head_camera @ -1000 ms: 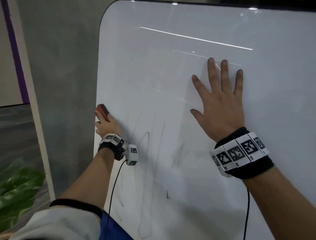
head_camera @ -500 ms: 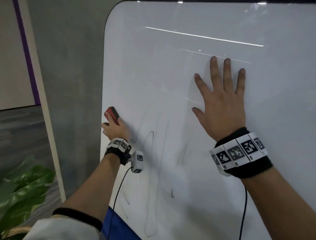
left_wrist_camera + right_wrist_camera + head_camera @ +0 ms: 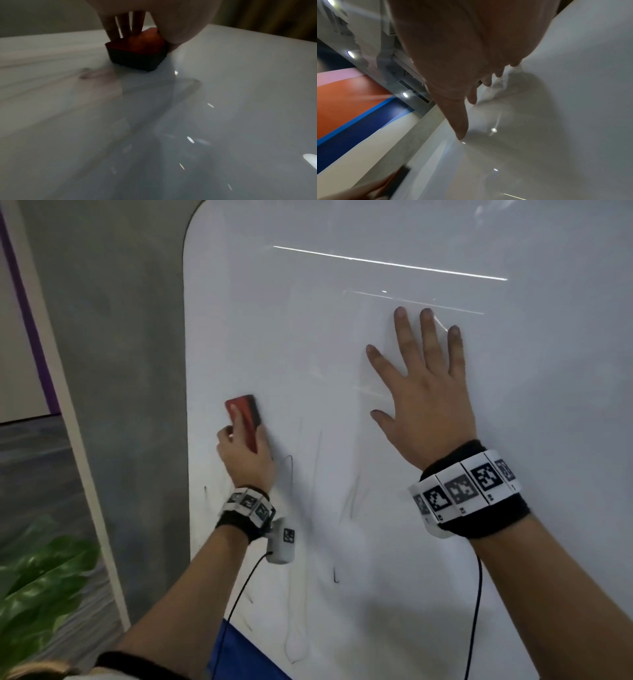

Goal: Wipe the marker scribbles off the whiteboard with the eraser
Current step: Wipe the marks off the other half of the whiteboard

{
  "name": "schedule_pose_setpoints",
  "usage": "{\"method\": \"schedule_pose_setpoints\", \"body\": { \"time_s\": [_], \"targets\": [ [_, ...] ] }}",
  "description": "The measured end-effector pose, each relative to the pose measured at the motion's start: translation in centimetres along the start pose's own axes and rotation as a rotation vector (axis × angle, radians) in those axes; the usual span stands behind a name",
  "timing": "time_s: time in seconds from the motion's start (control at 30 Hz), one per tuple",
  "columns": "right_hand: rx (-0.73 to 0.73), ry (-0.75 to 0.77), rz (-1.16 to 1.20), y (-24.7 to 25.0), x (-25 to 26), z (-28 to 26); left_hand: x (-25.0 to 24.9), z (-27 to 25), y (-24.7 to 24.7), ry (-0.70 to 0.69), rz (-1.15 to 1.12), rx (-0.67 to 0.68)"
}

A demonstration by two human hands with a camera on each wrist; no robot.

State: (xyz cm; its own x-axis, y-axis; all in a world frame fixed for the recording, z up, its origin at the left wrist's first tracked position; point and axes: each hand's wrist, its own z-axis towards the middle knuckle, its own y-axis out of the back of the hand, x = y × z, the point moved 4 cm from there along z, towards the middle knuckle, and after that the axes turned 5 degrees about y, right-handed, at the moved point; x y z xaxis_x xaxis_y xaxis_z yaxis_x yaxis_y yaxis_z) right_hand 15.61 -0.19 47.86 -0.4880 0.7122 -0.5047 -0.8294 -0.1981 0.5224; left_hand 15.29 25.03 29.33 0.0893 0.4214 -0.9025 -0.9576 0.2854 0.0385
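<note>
The big glossy white whiteboard with rounded corners [image 3: 342, 344] fills the scene, standing upright against a mottled grey wall [image 3: 130, 337], and ceiling lights glint off its upper part. Thin dark marker scribbles [image 3: 291, 474] run in faint loops and strokes across its lower left part, some of them pale and smeared, with a short dark hook low down near the bottom edge.

Right hand [image 3: 424, 405] now: it lies flat on the board towards the middle, fingers straight and spread, palm against the surface, holding nothing. The right wrist view shows the fingertips [image 3: 471, 98] touching the white surface. A black wristband with white tag blocks [image 3: 469, 494] wraps that wrist.

Left hand [image 3: 246, 460] is close to the board's left edge, fingers curled over the small block eraser with a red back and dark felt pad [image 3: 245, 419], gripping it by its sides. The left wrist view has the eraser's dark pad [image 3: 137, 59] pressed on the board, with blurred grey smears beside it. The eraser sits just above and left of the nearest scribble loop.

Down in the lower left corner of the head view, green leaves of a plant [image 3: 37, 587] show beside the wall.
</note>
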Motion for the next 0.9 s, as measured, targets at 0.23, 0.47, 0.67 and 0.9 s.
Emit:
{"method": "schedule_pose_setpoints", "body": {
  "time_s": [0.23,0.47,0.67,0.9],
  "targets": [
    [0.015,0.044,0.078,0.4,-1.0,-1.2,-7.7,-10.3,-2.5,-0.700,-0.037,0.160],
    [0.007,0.010,0.048,1.2,-3.4,-6.3,-4.6,-4.9,-2.5,-0.242,-0.069,-0.012],
    [0.027,-0.001,0.023,0.5,-2.8,-6.4,-1.7,-18.8,-3.0,-0.791,0.043,0.316],
    [0.025,0.048,0.069,0.7,-3.6,-6.8,-3.0,-11.7,-1.7,-0.574,-0.049,0.199]
  ]
}}
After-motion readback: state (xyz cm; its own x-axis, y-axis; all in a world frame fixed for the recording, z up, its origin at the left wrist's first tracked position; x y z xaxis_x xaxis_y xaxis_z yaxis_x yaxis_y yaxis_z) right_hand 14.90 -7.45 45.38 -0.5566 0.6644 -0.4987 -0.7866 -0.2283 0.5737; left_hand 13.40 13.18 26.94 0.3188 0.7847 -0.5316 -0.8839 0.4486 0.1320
